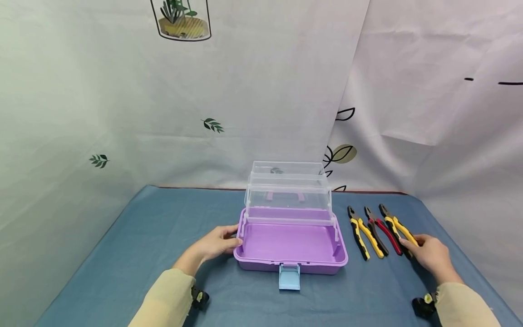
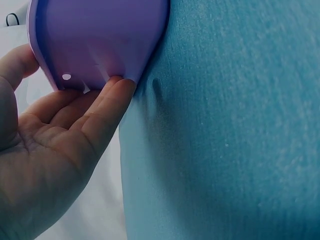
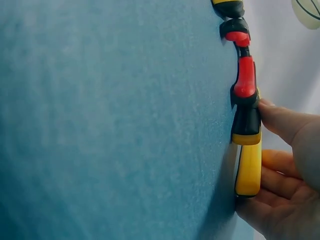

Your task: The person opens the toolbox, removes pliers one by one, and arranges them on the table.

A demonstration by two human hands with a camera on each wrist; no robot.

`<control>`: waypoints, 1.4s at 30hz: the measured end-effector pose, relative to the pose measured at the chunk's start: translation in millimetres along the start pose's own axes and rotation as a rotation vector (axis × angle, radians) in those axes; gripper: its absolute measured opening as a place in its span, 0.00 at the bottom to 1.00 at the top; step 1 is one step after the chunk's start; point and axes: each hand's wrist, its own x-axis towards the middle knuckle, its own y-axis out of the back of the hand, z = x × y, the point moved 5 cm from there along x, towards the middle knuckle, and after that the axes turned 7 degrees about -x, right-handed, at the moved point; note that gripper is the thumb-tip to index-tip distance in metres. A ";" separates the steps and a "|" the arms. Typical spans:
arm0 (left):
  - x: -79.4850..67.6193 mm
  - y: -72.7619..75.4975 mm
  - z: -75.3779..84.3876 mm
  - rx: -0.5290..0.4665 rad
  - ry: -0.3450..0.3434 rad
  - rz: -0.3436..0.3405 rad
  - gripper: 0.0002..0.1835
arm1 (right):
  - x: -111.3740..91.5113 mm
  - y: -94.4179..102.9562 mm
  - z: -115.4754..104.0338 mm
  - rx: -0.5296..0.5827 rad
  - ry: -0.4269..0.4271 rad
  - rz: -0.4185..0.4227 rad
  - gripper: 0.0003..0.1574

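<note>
My left hand point(image 1: 214, 240) grips the left side of a purple toolbox point(image 1: 291, 238), thumb at the rim and fingers along the outer wall. The box's clear lid point(image 1: 288, 197) stands raised at the back, and its light-blue latch point(image 1: 289, 278) hangs down in front. On the right, my right hand point(image 1: 433, 254) holds the handles of black-and-yellow pliers point(image 1: 405, 231) between thumb and fingers; the right wrist view shows the thumb by the black handle and fingers by the yellow handle point(image 3: 249, 172). The pliers lie on the cloth, jaws pointing away.
Between the box and my right hand lie red-and-black pliers point(image 1: 388, 236) and another black-and-yellow pair point(image 1: 371, 238), side by side. A blue cloth point(image 1: 163, 227) covers the table. White printed curtains point(image 1: 265, 91) rise behind it and at both sides.
</note>
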 end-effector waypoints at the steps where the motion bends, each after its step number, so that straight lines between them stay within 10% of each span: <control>1: -0.5 -0.4 -0.1 0.001 0.001 -0.001 0.35 | -0.3 -0.1 0.5 0.000 0.002 -0.007 0.55; 32: -1.2 -1.0 3.6 0.069 0.016 -0.048 0.36 | -4.6 4.3 -4.4 -0.034 -0.013 -0.088 0.66; 42: -1.3 10.6 10.3 0.301 -0.047 0.116 0.38 | -11.9 11.4 -40.9 -0.051 0.107 0.043 0.63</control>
